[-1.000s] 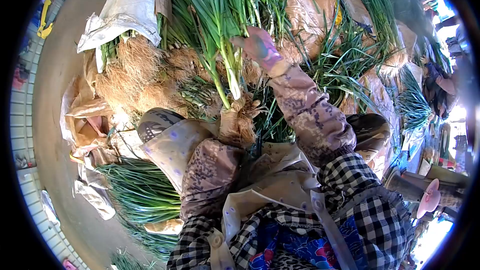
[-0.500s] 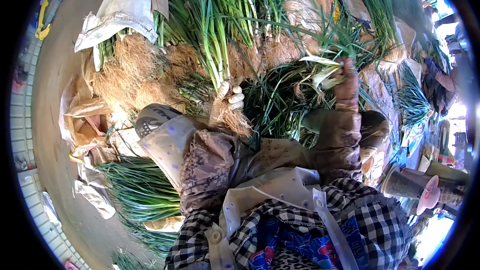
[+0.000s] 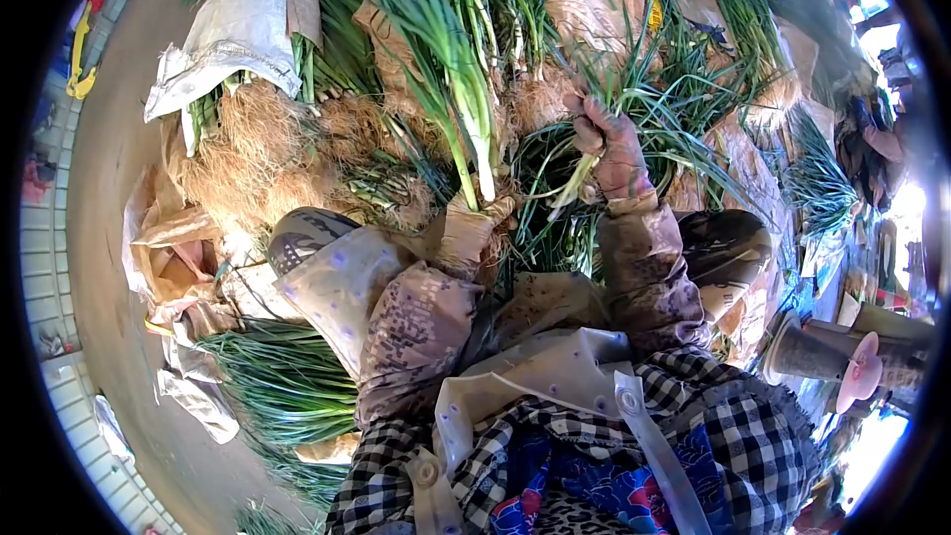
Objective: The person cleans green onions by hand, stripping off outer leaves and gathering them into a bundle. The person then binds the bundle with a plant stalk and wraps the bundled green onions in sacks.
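I have the left hand [image 3: 481,215] grasping green onions [image 3: 482,144] near the roots, stalks slanting up-left; nearer their roots than tips, my right hand [image 3: 616,151] clutches pale-based leaves [image 3: 573,188].

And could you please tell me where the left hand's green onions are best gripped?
Probably by the pale lower stalks, just above the left hand, coming from the right: they are bare and close together there, while the leaves fan out above.

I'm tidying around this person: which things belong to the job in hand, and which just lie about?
In the job:
- green onions in the left hand
- loose leaves at the right hand

Apparently just lying about:
- crumpled sack
- yellow object
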Available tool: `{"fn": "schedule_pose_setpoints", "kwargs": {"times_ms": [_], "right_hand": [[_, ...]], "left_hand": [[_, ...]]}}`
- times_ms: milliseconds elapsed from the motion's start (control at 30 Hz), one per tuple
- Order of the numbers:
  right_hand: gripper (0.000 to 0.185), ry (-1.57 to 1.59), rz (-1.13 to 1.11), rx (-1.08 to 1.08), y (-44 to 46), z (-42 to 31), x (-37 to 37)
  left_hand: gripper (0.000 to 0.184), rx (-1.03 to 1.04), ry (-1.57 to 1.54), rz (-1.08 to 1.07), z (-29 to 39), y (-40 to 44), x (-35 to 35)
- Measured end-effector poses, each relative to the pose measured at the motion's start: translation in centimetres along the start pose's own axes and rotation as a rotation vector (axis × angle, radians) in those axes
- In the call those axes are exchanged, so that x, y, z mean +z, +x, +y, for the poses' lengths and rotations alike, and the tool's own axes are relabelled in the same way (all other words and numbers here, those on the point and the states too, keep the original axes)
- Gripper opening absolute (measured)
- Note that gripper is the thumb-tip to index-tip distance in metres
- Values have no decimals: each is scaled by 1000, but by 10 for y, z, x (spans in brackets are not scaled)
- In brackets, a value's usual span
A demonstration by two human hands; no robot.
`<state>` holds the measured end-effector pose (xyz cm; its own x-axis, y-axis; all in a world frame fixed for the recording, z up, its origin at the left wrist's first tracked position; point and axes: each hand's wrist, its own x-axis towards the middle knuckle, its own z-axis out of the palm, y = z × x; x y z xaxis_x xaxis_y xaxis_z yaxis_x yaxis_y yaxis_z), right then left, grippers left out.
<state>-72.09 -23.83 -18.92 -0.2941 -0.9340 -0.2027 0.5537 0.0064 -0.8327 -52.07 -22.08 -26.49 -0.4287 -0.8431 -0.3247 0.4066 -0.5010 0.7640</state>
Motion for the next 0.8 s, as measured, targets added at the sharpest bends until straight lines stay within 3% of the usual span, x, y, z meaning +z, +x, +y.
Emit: {"fn": "schedule_pose_setpoints", "kwargs": {"times_ms": [67, 167, 233, 300, 400, 467, 500, 567, 667, 800], "right_hand": [[31, -76, -66, -69, -2, -5, 28], [35, -591, 7, -17, 11, 11, 57], [33, -1110, 22, -282, 37, 57, 47], [27, -1272, -122, -15, 69, 99, 16], [23, -571, -107, 269, 53, 85, 26], [22, -389, -101, 290, 51, 84, 27], [22, -291, -140, 302, 49, 85, 24], [23, -373, -132, 365, 48, 78, 19], [22, -772, 105, 194, 51, 71, 22], [22, -369, -50, 97, 36, 52, 44]], "left_hand": [[38, -19, 106, 84, -4, 1, -1], [40, 55, 268, 129, -8, -1, 1], [42, 145, 455, 135, -22, 4, -4], [42, 119, -143, 47, -25, 3, 3], [25, -78, -580, -24, -63, 20, -34], [25, -144, -501, 25, -13, -3, -9], [22, -138, -690, 39, 14, -19, 15], [20, -211, -644, 11, 2, -9, 5], [20, -139, -528, 53, -10, -4, 2], [22, -78, -427, 47, -30, 4, -7]]}}
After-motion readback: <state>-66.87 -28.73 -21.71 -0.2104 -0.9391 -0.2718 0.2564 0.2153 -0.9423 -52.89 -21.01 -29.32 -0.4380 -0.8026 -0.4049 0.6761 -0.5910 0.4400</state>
